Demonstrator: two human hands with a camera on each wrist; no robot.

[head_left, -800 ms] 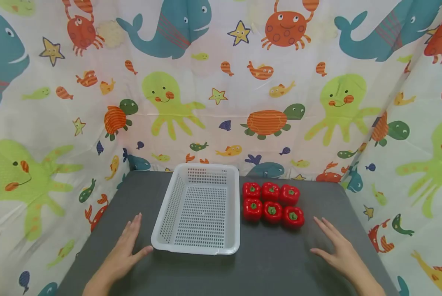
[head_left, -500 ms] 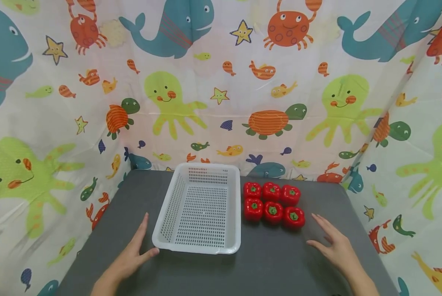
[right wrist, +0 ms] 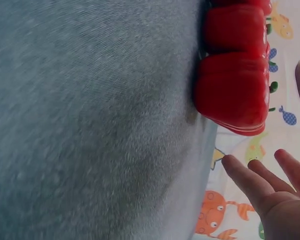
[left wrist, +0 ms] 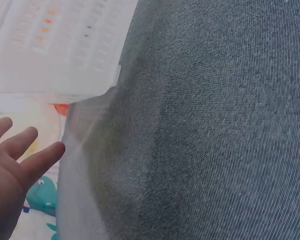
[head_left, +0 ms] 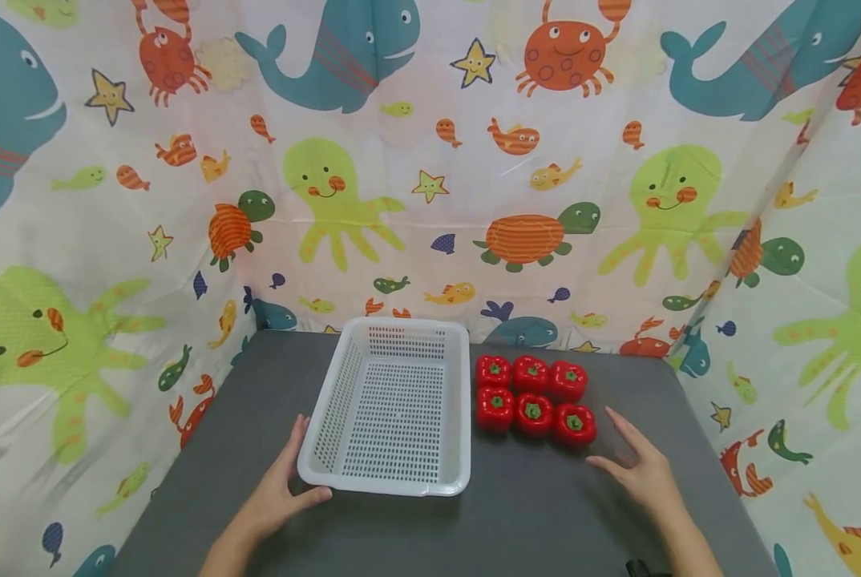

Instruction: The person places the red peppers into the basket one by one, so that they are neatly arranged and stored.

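A white perforated plastic basket [head_left: 394, 487] stands on the grey table, with nothing in it. At its front left corner is my left hand [head_left: 275, 497], fingers spread and thumb out; whether it touches the rim I cannot tell from the head view. In the left wrist view, a gap shows between the fingers [left wrist: 42, 161] and the basket [left wrist: 60, 80]. To the basket's right, several red bell peppers [head_left: 533, 415] sit upright in two rows. My right hand [head_left: 643, 473] hovers right of the nearest pepper [right wrist: 232, 92], its fingers extended and holding nothing.
A dark grey cloth-like surface [head_left: 503, 521] covers the table. Behind it and at both sides hangs a white curtain [head_left: 416, 240] printed with sea animals. A small black object [head_left: 638, 567] shows at the bottom edge beside the right forearm.
My left hand has moved right, up to the basket's front left corner. My right hand has moved slightly left, nearer the peppers. Basket and peppers have stayed in place.
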